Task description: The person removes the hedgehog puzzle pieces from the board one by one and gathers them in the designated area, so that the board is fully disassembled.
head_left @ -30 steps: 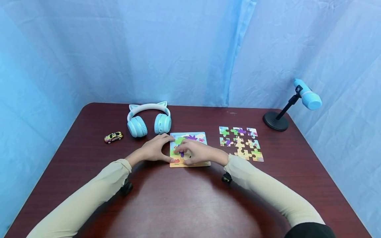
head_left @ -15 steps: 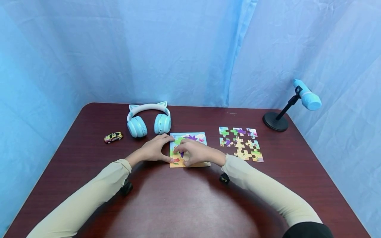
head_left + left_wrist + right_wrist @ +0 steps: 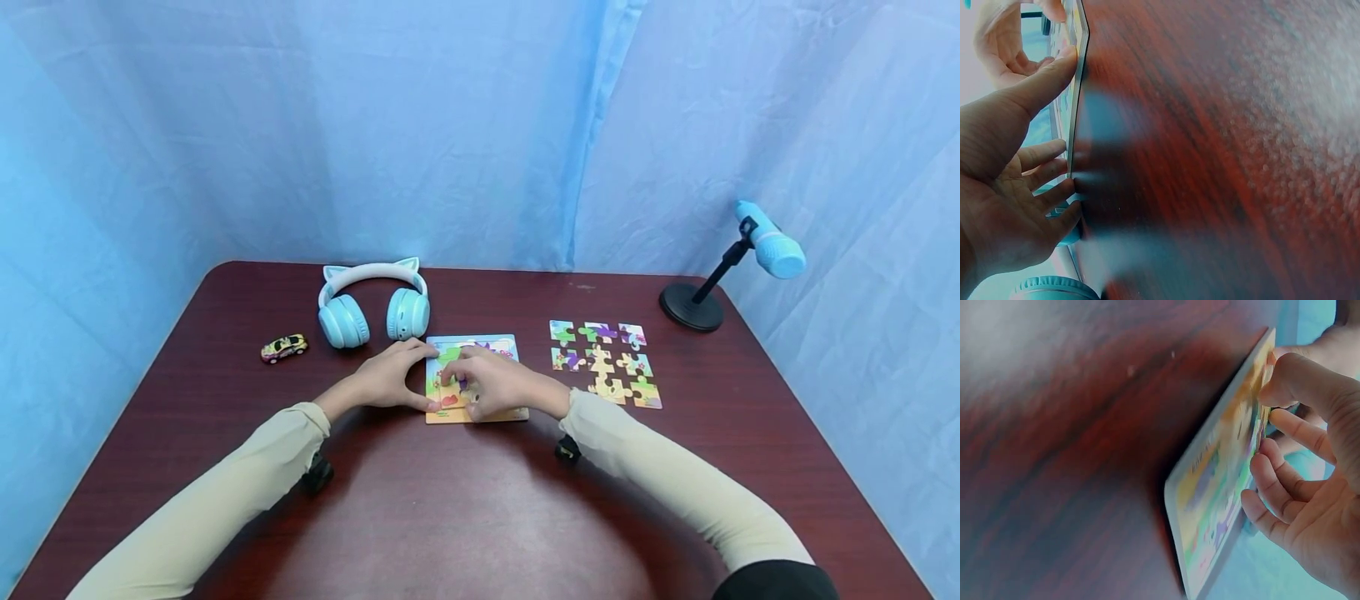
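Note:
A square picture-puzzle board with a pale border lies flat on the table. My left hand rests along its left side, the thumb at the lower left and the fingertips at the upper left edge, fingers mostly straight. Over the board's middle, my right hand has thumb and index finger bent around a puzzle piece, seen edge-on in the right wrist view. That hand hides much of the board's middle and right. Right of the board, several loose puzzle pieces lie in rough rows.
Blue cat-ear headphones lie behind my left hand. A small toy car stands farther left. At the back right, a blue microphone sits on a black stand. Blue curtains hang behind the dark red table.
The right hand's fingers shift slightly over the board. My left hand keeps its place at the board's edge, and the loose pieces lie as before. The head view drifts slightly.

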Demonstrator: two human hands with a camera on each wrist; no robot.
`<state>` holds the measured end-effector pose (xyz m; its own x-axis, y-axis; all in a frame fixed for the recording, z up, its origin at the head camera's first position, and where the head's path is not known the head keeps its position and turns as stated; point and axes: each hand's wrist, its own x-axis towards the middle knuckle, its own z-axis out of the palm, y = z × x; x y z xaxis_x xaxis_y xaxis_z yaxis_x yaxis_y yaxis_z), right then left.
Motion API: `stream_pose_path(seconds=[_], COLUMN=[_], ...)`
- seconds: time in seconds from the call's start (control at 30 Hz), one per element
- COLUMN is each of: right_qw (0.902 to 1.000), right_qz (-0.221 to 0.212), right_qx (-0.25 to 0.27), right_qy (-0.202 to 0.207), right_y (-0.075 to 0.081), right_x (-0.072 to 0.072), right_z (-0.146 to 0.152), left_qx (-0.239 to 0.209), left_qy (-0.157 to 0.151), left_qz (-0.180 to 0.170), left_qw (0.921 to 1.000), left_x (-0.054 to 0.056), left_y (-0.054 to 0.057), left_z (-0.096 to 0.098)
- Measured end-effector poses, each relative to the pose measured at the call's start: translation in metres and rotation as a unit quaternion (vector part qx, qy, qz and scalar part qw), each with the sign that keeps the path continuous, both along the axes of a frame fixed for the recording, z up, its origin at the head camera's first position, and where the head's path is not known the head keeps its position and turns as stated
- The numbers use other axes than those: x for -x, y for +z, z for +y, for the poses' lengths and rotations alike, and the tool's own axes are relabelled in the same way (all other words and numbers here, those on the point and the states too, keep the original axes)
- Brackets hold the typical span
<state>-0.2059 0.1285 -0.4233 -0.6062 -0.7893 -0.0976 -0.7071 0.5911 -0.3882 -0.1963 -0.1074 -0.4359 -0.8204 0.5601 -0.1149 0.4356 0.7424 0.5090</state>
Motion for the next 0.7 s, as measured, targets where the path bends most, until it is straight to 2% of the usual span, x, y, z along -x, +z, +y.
stream_pose_path(seconds=[0.33, 0.53, 0.7], right_qw=[0.9981, 0.9979, 0.9956], right_qz=[-0.014, 0.006, -0.014], right_qx=[-0.007, -0.009, -0.011], right_qy=[-0.06, -0.065, -0.092], right_y=[0.018, 0.024, 0.026], right_x=[-0.002, -0.001, -0.003], right_z=[0.041, 0.076, 0.106], left_qx=[0.007, 0.008, 0.007], left_qy=[0.009, 0.008, 0.008], left_qz=[-0.012, -0.011, -0.009], left_qw=[0.9999, 0.9999, 0.9999], left_x=[0.001, 0.0, 0.0], left_y=[0.001, 0.002, 0.001], left_z=[0.001, 0.001, 0.002])
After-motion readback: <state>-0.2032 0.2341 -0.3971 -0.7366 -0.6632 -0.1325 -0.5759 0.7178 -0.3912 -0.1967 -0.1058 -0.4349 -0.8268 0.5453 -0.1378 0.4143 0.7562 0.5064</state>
